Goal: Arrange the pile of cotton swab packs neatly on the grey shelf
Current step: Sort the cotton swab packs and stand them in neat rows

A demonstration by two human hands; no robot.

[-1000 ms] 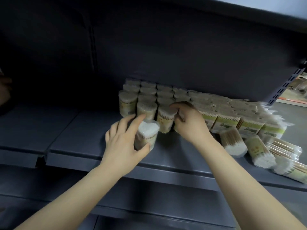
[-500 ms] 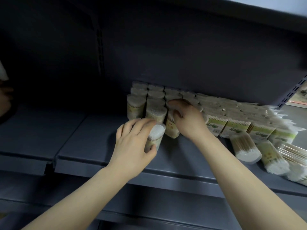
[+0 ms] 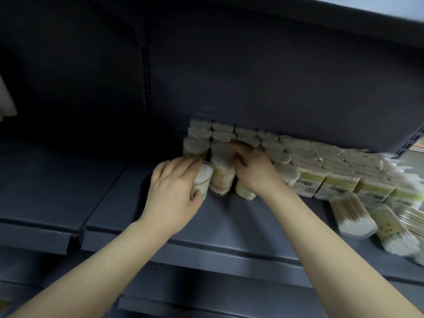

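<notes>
Two hands busy on the shelf point(image 3: 142, 216). My left hand point(image 3: 174, 191) grips one pack point(image 3: 202, 180), fingers and thumb wrapped round it, just left of the front row. My right hand point(image 3: 252, 171) curls over the standing packs point(image 3: 220, 134), steadying one, I think. I'd slide my pack flush against its neighbour, kept upright. Count: roughly fifteen round packs upright, about five boxes point(image 3: 332, 184) showing fronts, at least three loose packs point(image 3: 351, 216) lying far right.

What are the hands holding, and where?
The left hand grips an upright cotton swab pack round its side. The right hand rests on the standing packs, gripping nothing clearly.
</notes>
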